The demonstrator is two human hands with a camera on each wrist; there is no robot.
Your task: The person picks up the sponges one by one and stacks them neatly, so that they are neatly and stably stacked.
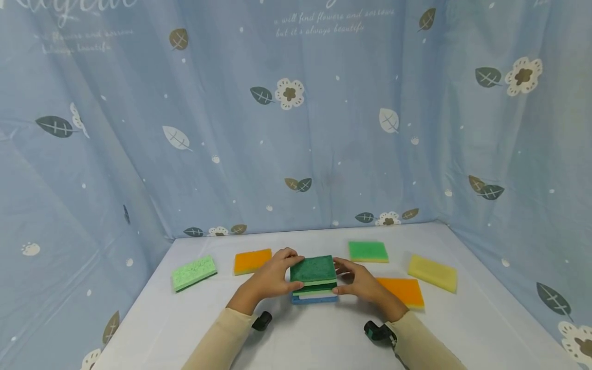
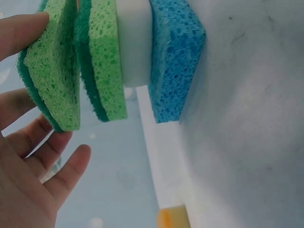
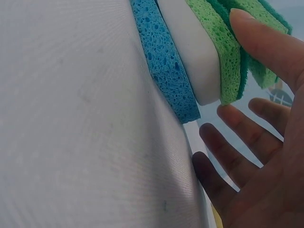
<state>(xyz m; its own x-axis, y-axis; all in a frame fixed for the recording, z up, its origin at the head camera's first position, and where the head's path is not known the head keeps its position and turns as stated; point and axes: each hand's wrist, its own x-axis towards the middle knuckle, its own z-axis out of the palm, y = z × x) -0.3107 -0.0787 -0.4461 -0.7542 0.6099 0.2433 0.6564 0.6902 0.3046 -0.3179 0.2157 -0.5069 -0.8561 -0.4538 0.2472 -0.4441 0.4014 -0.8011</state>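
Note:
In the head view a stack stands mid-table: a blue sponge [image 2: 173, 61] at the bottom, a white sponge [image 3: 192, 52] on it, then a green sponge [image 2: 107, 57] with its dark scouring side up. Above that, the top green sponge [image 1: 313, 270] is tilted, with a gap below it. My left hand [image 1: 274, 275] grips this top sponge, thumb at its near edge and fingers at the far edge. My right hand [image 1: 363, 281] is at the stack's right side, its thumb against the lower green sponge and its fingers spread and lightly bent.
Around the stack on the white-covered table lie a light green sponge [image 1: 194, 273], an orange sponge [image 1: 252, 261], a green sponge [image 1: 368, 251], a yellow sponge [image 1: 432, 272] and another orange sponge [image 1: 404, 293] beside my right wrist. Patterned blue curtain [image 1: 324, 128] encloses the back and sides.

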